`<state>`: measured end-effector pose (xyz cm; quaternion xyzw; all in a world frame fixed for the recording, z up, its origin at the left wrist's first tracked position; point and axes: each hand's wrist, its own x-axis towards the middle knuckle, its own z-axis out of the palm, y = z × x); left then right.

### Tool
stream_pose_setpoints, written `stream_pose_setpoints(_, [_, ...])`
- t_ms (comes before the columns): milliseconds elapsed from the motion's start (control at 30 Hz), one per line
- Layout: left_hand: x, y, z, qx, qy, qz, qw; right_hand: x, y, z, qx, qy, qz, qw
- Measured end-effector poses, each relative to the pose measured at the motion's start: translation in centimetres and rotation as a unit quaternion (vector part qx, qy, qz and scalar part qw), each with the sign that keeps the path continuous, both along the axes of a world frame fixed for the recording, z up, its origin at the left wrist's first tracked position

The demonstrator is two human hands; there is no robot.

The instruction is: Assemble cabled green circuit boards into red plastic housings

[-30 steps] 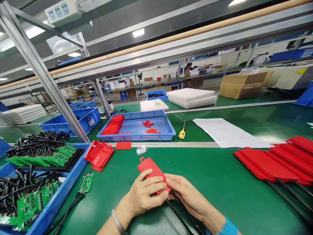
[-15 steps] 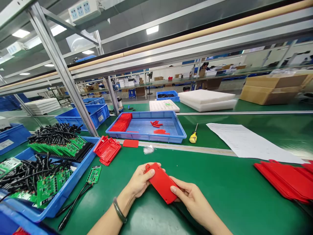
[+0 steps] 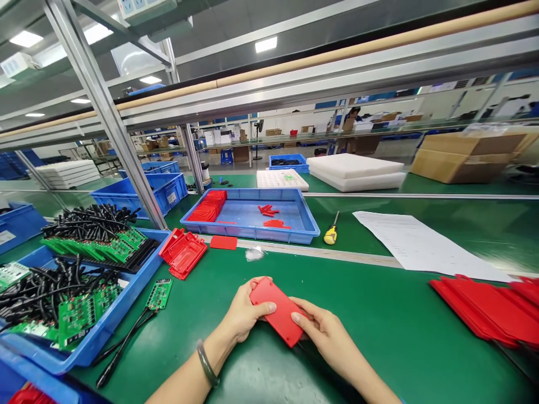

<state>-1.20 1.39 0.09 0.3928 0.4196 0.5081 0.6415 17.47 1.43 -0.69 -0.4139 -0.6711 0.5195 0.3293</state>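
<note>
A flat red plastic case (image 3: 278, 311) is held just above the green table (image 3: 379, 320) between both my hands. My left hand (image 3: 246, 311) grips its near left edge, thumb lying on top. My right hand (image 3: 324, 331) closes on its right end, thumb pressed on the surface. A black cable runs from under the case toward me, mostly hidden by my right hand.
A blue bin (image 3: 80, 314) at left holds green circuit boards with black cables. One loose board (image 3: 159, 294) lies beside it. Red case halves (image 3: 184, 255) lie ahead, with a blue tray (image 3: 252, 216), a yellow-handled screwdriver (image 3: 330, 233), paper (image 3: 416, 244) and red cases (image 3: 488, 308) at right.
The case turned in my hands from tilted upright to lying flatter and lower. The view shifted left, so the red stack sits further right.
</note>
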Motion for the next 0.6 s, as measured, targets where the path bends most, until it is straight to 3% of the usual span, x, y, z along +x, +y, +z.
stream_pose_setpoints(67, [0.2,0.0,-0.3,-0.007,0.002,0.027,1.000,-0.1,-0.3,-0.1,0.132,-0.096,-0.043,0.986])
stream_pose_setpoints(133, [0.4,-0.1,-0.4,-0.011,-0.008,0.046,0.999,-0.4,-1.0,0.0,0.248,-0.183,-0.047,0.950])
stream_pose_setpoints(233, [0.6,-0.4,-0.3,-0.026,-0.023,0.055,0.998,-1.1,-2.2,0.4,0.342,-0.277,-0.030,0.897])
stream_pose_setpoints(433, [0.3,-0.1,0.1,-0.086,-0.084,0.000,0.993,-0.1,-1.4,2.7,0.378,-0.417,-0.081,0.823])
stream_pose_setpoints(533, [0.1,0.0,0.3,-0.110,-0.061,-0.004,0.992,4.3,0.8,4.3,0.317,-0.541,-0.171,0.760])
stream_pose_setpoints(600, [0.0,-0.1,0.4,-0.119,-0.037,0.000,0.992,8.6,2.4,4.9,0.279,-0.575,-0.229,0.734])
